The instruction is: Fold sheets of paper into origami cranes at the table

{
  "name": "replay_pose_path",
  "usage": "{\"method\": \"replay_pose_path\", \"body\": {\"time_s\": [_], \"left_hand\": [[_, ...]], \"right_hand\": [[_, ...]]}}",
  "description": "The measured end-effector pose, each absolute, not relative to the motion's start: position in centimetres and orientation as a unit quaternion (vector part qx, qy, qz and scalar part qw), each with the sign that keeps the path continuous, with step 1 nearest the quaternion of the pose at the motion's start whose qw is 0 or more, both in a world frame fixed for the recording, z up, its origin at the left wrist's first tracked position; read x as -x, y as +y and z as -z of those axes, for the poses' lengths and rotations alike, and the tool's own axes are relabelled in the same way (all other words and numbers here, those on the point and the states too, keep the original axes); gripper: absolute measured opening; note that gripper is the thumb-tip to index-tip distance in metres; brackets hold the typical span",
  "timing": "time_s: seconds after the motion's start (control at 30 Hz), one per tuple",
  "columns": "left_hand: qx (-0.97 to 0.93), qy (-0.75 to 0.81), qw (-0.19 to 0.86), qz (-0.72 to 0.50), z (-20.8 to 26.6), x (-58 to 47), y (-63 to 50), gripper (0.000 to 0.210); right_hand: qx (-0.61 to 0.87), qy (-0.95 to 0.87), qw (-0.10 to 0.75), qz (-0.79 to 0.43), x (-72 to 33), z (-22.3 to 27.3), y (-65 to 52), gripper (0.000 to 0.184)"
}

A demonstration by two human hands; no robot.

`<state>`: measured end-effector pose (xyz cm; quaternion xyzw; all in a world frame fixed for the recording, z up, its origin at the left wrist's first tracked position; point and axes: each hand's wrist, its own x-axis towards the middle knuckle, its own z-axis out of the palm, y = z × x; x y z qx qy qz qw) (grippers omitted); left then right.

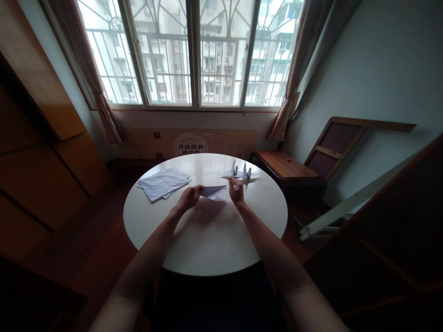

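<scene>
Now the left hand (193, 196) pinches folded paper (213, 191), likely steadying it; the right hand (236, 190) curls nearby, grip unclear; paper cranes (248, 174) stand beyond, perhaps out of the way.

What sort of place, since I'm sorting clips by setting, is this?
Probably a room in a home: a window with tied-back curtains, a round white table, and what look like wooden cabinets.

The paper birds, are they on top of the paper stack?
No, the paper birds stand at the right of the white table, and the paper stack lies at its left.
</scene>
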<state>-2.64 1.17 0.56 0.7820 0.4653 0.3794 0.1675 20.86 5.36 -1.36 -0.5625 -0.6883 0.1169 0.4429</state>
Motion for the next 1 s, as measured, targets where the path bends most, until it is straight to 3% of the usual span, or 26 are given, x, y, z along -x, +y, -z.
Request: {"method": "replay_pose_path", "body": {"time_s": [0.13,0.23,0.37,0.47,0.6,0.8,1.0], "left_hand": [[-0.693,0.486,0.212,-0.489,-0.5,2.7,2.3,0.027],[-0.614,0.492,0.29,-0.545,-0.6,2.6,2.6,0.032],[-0.523,0.444,0.438,-0.581,-0.9,2.2,2.2,0.06],[-0.46,0.437,0.5,-0.589,-1.0,1.8,2.1,0.06],[-0.421,0.46,0.52,-0.584,-1.3,1.5,2.1,0.048],[-0.423,0.506,0.495,-0.566,-1.3,1.6,2.1,0.048],[-0.507,0.533,0.473,-0.484,-0.7,1.9,2.0,0.038]], "right_hand": [[0.548,-0.625,0.523,-0.188,-20.3,1.0,5.1,0.054],[0.504,-0.642,0.516,-0.259,-19.7,0.7,4.5,0.06],[0.466,-0.628,0.475,-0.403,-19.3,0.5,4.1,0.077],[0.432,-0.621,0.459,-0.466,-19.2,0.4,3.9,0.084],[0.417,-0.63,0.427,-0.496,-19.0,0.4,3.4,0.087],[0.366,-0.669,0.379,-0.524,-18.5,0.4,2.6,0.087],[0.362,-0.694,0.395,-0.481,-18.4,0.3,2.4,0.063]]}}
